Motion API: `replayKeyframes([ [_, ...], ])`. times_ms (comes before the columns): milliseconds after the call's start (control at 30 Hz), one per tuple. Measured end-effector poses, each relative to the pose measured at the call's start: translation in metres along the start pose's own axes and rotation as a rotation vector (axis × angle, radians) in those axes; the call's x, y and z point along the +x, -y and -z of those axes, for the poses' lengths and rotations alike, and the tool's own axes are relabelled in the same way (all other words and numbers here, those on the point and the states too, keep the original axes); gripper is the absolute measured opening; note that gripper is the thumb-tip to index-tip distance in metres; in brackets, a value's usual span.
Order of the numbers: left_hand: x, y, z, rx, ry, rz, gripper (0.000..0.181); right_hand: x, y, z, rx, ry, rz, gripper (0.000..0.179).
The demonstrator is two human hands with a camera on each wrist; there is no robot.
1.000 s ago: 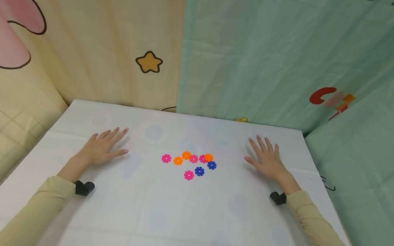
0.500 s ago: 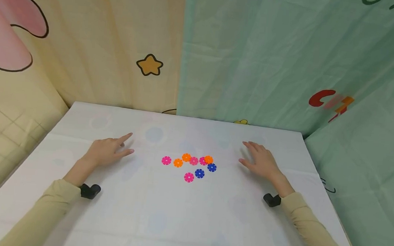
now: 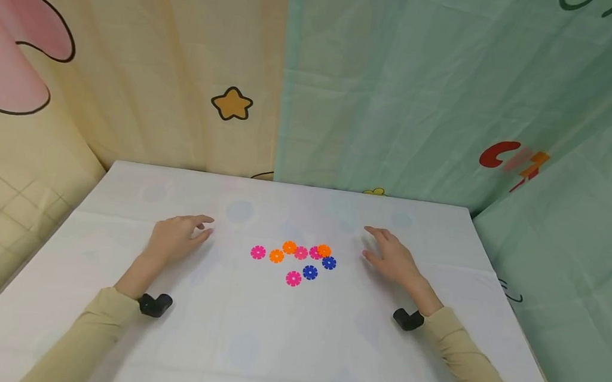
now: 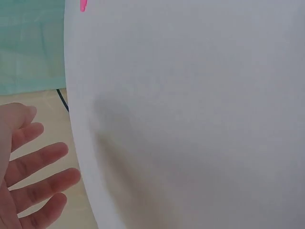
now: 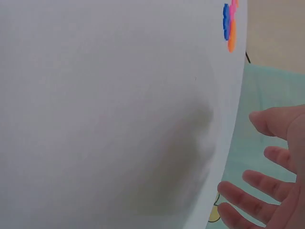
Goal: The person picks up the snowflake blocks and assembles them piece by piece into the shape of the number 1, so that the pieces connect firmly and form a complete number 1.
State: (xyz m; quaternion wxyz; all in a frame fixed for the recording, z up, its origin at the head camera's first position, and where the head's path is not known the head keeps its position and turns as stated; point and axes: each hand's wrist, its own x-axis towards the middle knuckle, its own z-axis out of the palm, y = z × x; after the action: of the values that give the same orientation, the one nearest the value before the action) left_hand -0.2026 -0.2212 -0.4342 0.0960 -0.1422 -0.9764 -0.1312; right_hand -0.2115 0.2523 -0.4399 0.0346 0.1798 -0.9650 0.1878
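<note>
Several flat notched plastic discs lie in a loose group mid-table: a pink disc [image 3: 258,252] at the left, an orange disc [image 3: 276,256], a blue disc [image 3: 310,272] and others. Toward the right, an orange disc [image 3: 324,250] overlaps a pink one. My left hand [image 3: 175,237] hovers left of the group, fingers loosely bent and holding nothing. On the other side my right hand [image 3: 393,258] hovers with thumb and fingers apart, also holding nothing. In the right wrist view a blue disc [image 5: 226,22] shows at the top, beyond the thumb.
The discs lie on a white table [image 3: 219,328] with faint printed spots. Behind it hang a beige curtain [image 3: 188,38] and a green curtain [image 3: 389,89]. Black wrist mounts [image 3: 155,305] sit under both wrists.
Both hands have moved inward toward the discs from wide apart. Their spread fingers have drawn together and bent loosely. The discs have kept their places on the table.
</note>
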Motion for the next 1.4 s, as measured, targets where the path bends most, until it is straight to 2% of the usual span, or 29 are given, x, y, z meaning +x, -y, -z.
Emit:
replayKeyframes([
  [133,0.004,-0.013,-0.001,-0.044,-0.039,0.011,0.029,0.001,0.008,-0.003,0.043,-0.01,-0.039,0.057],
  [400,0.008,-0.045,-0.003,-0.163,-0.022,0.069,0.03,0.005,0.024,-0.01,0.122,-0.014,-0.083,0.056],
  [633,0.009,-0.064,-0.011,-0.381,0.009,0.146,0.031,0.009,0.037,-0.016,0.24,0.013,-0.151,0.054],
  [733,0.011,-0.07,-0.012,-0.432,0.027,0.163,0.033,0.011,0.041,-0.018,0.287,0.019,-0.154,0.052],
  [900,0.015,-0.075,-0.015,-0.469,0.096,0.18,0.036,0.015,0.047,-0.023,0.339,0.055,-0.163,0.053],
  [1133,0.023,-0.073,-0.018,-0.626,0.225,0.213,0.04,0.018,0.053,-0.029,0.351,0.085,-0.174,0.047],
  [1400,0.026,-0.074,-0.03,-0.652,0.297,0.261,0.035,0.017,0.055,-0.034,0.316,0.116,-0.242,0.038],
])
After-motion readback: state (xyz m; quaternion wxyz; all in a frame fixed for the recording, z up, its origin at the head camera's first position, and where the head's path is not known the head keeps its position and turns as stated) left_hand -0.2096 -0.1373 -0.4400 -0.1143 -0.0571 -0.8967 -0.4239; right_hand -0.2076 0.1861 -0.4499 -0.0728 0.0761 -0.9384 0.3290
